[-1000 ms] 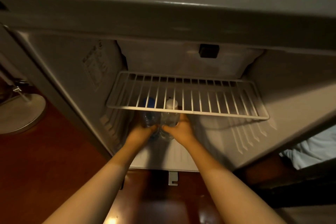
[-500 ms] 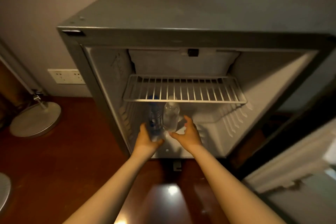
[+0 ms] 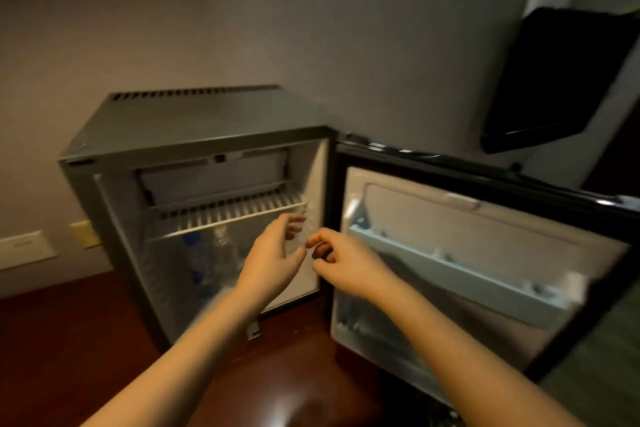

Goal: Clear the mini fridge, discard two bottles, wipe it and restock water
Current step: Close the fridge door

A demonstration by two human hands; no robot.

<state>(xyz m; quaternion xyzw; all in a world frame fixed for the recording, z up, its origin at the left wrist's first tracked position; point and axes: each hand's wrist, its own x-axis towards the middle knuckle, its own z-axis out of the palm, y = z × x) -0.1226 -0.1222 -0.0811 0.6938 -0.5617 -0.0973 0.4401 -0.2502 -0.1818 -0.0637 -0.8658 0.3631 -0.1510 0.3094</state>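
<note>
Fridge (image 3: 194,121) stands open at 10 o'clock of the frame, against the wall. Its door (image 3: 485,253) is swung out flat toward 3 o'clock, inner face toward you, with a pale door shelf (image 3: 450,270) running across it. Wire rack (image 3: 228,215) sits in the upper half of the cavity, under a pale box-like compartment (image 3: 214,177).

Two bottles stand upright below the rack, side by side at the left of the cavity: blue-cap bottle (image 3: 195,263) at 9 o'clock of clear bottle (image 3: 225,253). Motion blur; whether they touch each other cannot be told.

Dark flat panel (image 3: 554,80) hangs on the wall at 1 o'clock. Wall sockets (image 3: 26,248) at 9 o'clock, low on the wall. Floor (image 3: 69,340) is dark red-brown wood with a glare spot at 6 o'clock.

Your left forearm crosses in front of the cavity's lower right; the bottles stay visible at its 9 o'clock.

Left hand (image 3: 273,256): in front of the cavity, fingers spread and loosely bent, fairly wide, holding nothing. Apart from both bottles.

Right hand (image 3: 343,267): just beside the left at its 3 o'clock, in front of the hinge edge. Fingers curled inward, narrow; nothing visible in the grip.
</note>
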